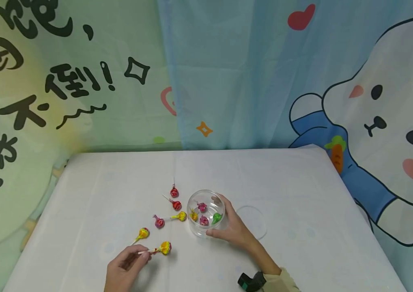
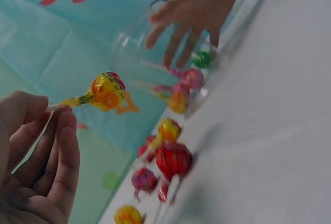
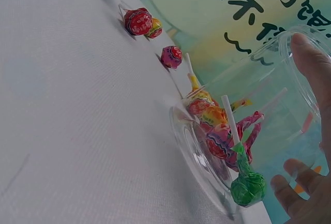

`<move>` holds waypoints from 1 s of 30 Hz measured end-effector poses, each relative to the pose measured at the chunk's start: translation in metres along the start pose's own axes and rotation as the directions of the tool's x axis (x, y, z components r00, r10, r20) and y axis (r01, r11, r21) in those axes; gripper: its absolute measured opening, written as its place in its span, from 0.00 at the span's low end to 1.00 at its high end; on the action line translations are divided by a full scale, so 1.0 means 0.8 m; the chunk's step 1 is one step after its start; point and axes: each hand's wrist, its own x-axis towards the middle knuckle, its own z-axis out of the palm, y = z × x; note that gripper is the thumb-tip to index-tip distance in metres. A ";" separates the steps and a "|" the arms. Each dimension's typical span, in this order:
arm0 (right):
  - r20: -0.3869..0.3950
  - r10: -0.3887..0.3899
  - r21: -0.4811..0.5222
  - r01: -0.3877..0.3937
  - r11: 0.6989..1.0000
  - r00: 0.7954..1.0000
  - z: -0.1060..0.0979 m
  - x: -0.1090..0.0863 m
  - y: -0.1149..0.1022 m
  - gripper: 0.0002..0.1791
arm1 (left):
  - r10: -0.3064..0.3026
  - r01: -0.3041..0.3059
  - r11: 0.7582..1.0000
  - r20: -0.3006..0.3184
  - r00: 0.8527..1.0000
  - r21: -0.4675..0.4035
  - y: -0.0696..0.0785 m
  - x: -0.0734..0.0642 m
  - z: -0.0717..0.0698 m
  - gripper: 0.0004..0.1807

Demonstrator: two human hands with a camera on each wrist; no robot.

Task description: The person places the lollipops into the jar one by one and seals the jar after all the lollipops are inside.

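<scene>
My left hand (image 1: 126, 265) pinches a yellow lollipop (image 1: 165, 247) by its white stick between thumb and fingertips, the wrapped head pointing right. In the left wrist view the same lollipop's head (image 2: 107, 92) is held up in the air. With thumb and fingers spread around its side, my right hand (image 1: 233, 227) holds a clear cup (image 1: 196, 230) standing on the table. Inside the cup lie a green lollipop (image 3: 248, 188), pink lollipops (image 1: 204, 220) and a yellow lollipop (image 1: 193, 215). Part of the right hand shows through the clear wall.
Left of the cup lie red lollipops (image 1: 174, 192), a purple-red lollipop (image 1: 159, 222) and yellow lollipops (image 1: 143, 233). A white cloth (image 1: 301, 194) covers the table. Behind it hangs a printed curtain (image 1: 228, 81). A black device (image 1: 252, 282) sits at the right wrist.
</scene>
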 end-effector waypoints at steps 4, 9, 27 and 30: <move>-0.004 0.000 -0.003 0.000 1.000 1.000 0.000 -0.001 0.000 0.57 | 0.028 -0.027 0.999 0.026 0.999 -0.047 0.014 0.002 0.012 0.08; -0.012 -0.005 -0.028 0.005 1.000 1.000 0.001 0.000 0.003 0.57 | 0.027 -0.021 0.993 0.048 0.998 -0.112 0.028 0.005 0.028 0.10; -0.014 0.024 -0.035 -0.025 0.999 1.000 -0.001 -0.002 0.000 0.57 | 0.482 -0.466 0.876 0.240 0.843 -0.126 0.080 0.050 0.054 0.06; -0.009 0.025 -0.030 -0.025 0.999 1.000 0.000 -0.001 -0.001 0.57 | 0.502 -0.485 0.865 0.246 0.829 -0.133 0.086 0.058 0.062 0.07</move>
